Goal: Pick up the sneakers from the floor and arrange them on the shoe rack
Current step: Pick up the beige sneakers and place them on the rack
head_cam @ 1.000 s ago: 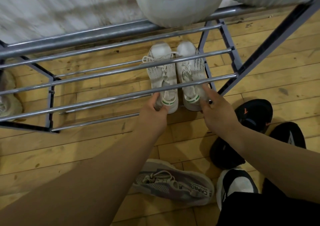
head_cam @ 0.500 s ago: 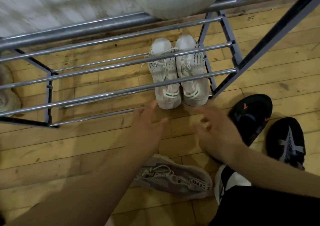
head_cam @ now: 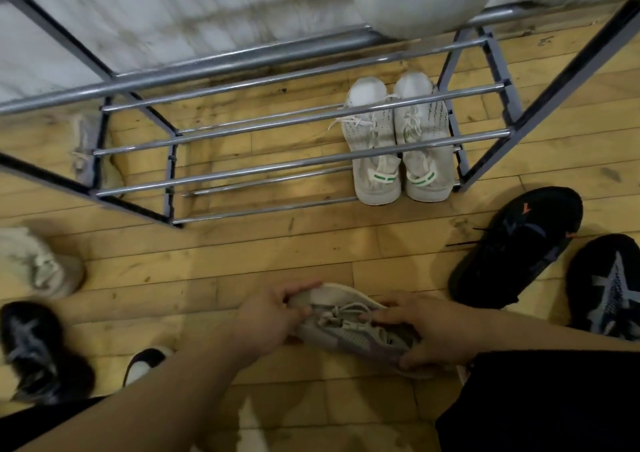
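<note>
Grey sneaker (head_cam: 349, 327) on floor (head_cam: 242, 264) near the bottom, left hand (head_cam: 268, 316) gripping its toe, right hand (head_cam: 427, 334) gripping its heel end. White pair (head_cam: 398, 140) sits on rack (head_cam: 277, 167) bottom tier, right side. Black sneakers (head_cam: 519, 243) lie right.

Single head-worn wide-angle view, aimed forward and steeply down. Wooden floor (head_cam: 311, 250) and metal shoe rack (head_cam: 277, 171) are seen from above; both hands are framed close at the bottom edge. Edges are curved.
</note>
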